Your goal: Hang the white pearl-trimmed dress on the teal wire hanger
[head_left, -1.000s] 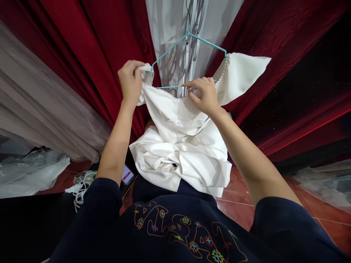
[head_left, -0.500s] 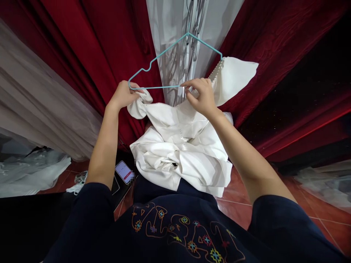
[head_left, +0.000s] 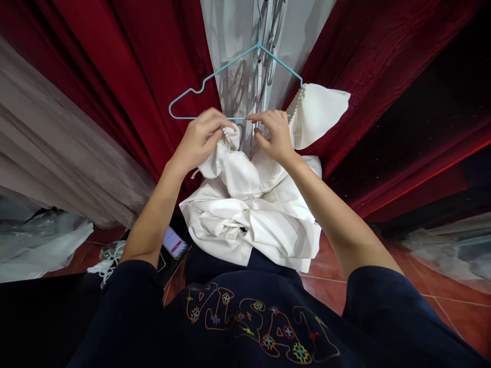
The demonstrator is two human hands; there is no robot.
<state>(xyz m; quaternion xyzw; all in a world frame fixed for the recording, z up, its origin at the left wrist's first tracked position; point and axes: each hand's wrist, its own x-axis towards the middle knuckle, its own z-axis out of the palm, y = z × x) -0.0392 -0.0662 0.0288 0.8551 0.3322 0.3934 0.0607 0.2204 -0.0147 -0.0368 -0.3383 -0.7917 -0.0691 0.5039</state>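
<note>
A white dress (head_left: 251, 225) with a pearl-trimmed neckline lies bunched over my lap, its upper part lifted toward a light blue hanger (head_left: 230, 65). My left hand (head_left: 199, 137) is closed on the gathered shoulder part of the dress, just below the hanger's bottom bar. At the middle of that bar, my right hand (head_left: 275, 134) grips the hanger, its index finger lying along the bar and its thumb lower. The dress's other shoulder piece hangs from the right end of the hanger. The hanger's left end is bare.
Red curtain-like fabric (head_left: 153, 61) hangs at both sides, with whitish fabric (head_left: 226, 41) between. A lit phone (head_left: 174, 242) lies on a dark surface at my left. Sheer pale material (head_left: 46, 240) spreads over the red tiled floor (head_left: 330, 291).
My left hand has moved right from the hanger's left end, taking the dress's shoulder part with it toward the middle. My right hand stays on the bar.
</note>
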